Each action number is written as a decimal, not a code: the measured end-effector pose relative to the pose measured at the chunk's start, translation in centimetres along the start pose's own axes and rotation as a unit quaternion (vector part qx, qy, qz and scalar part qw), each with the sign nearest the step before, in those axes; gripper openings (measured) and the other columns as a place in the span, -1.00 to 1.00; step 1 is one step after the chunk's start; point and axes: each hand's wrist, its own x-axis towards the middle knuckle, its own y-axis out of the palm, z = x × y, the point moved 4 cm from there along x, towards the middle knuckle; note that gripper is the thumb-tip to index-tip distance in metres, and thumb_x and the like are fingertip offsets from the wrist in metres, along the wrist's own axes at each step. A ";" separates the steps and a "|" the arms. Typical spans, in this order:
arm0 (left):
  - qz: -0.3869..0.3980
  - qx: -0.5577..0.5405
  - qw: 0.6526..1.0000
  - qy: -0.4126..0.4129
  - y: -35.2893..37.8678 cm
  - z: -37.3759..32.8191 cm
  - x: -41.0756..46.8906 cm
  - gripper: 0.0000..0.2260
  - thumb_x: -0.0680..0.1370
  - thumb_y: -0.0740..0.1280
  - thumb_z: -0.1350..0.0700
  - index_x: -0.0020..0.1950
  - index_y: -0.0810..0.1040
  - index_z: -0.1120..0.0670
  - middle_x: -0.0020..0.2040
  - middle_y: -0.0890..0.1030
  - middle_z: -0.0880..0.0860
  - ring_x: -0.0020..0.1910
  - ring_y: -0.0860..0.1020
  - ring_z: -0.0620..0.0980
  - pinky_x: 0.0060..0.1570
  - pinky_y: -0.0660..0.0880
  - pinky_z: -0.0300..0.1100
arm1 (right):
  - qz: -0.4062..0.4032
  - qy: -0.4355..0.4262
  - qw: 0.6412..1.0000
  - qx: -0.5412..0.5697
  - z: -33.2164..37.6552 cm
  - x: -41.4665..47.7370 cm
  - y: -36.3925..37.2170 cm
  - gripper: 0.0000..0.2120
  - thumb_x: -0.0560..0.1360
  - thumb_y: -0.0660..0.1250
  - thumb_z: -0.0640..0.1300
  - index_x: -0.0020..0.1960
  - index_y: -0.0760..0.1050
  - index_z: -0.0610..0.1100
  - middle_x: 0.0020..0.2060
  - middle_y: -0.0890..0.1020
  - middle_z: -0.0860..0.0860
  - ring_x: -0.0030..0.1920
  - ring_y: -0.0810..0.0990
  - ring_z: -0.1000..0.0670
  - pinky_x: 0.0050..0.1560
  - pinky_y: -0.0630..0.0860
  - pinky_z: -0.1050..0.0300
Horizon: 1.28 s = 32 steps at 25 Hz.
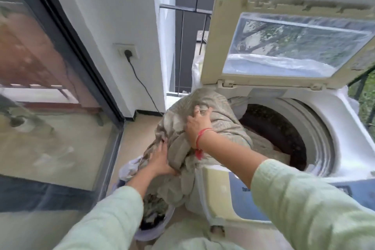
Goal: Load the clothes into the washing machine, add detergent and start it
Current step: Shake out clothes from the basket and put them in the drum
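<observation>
Loosely bunched beige cloth (178, 142) — draped over washer (328, 128).

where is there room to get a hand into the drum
The right and far side of the drum, between the cloth and the grey rim, is open. The left rim is crowded: the cloth drapes over it, gripped by the left hand and right hand.

A white wall (105, 16) holds a socket (127, 51) whose black cable (142, 83) runs down towards the tan floor (132, 138). A dark-framed glass door (50, 87) fills the left, a dark railing (182, 7) stands far behind the wall, and daylit greenery (368, 103) shows at the right edge.
</observation>
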 end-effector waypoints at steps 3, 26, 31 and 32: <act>-0.150 -0.173 0.973 -0.005 0.3 -2.2 -1.5 -0.19 0.25 0.43 -0.14 0.47 0.21 -0.13 0.29 0.51 0.06 0.26 0.48 0.07 0.18 0.47 -0.01 | -0.131 -0.044 0.987 0.080 -0.7 -2.4 -0.1 -0.68 0.50 0.15 -0.17 0.22 0.48 -0.03 0.20 0.52 0.00 0.34 0.28 -0.21 0.21 0.31 -0.30; 0.107 0.167 0.940 0.277 1.4 -32.9 -1.3 -0.59 0.48 0.36 0.00 0.29 0.48 0.09 0.22 0.55 0.12 0.27 0.46 0.07 0.22 0.36 -0.10 | 0.267 0.053 0.948 0.167 -25.1 -4.9 25.6 -0.31 0.41 0.40 -0.13 0.46 0.19 -0.14 0.37 0.39 -0.09 0.15 0.52 -0.12 0.16 0.48 0.01; -0.211 -0.094 0.937 0.264 -9.8 -19.1 -8.6 -0.27 0.29 0.36 -0.36 0.40 0.24 -0.25 0.44 0.24 -0.14 0.43 0.18 -0.12 0.37 0.17 -0.08 | -0.238 0.058 0.802 0.545 -21.3 -5.1 8.3 -0.56 0.49 0.36 -0.06 0.34 0.41 -0.08 0.24 0.53 0.01 0.23 0.49 0.02 0.17 0.34 0.27; -0.183 -0.086 0.962 0.184 -10.3 -14.7 -8.1 -0.07 0.16 0.38 -0.45 0.45 0.09 -0.29 0.49 0.10 -0.14 0.46 0.11 -0.10 0.40 0.15 -0.01 | -0.239 0.011 0.760 0.604 -19.5 -5.6 5.6 -0.48 0.46 0.39 0.00 0.38 0.35 -0.02 0.28 0.46 0.06 0.28 0.42 0.09 0.24 0.29 0.29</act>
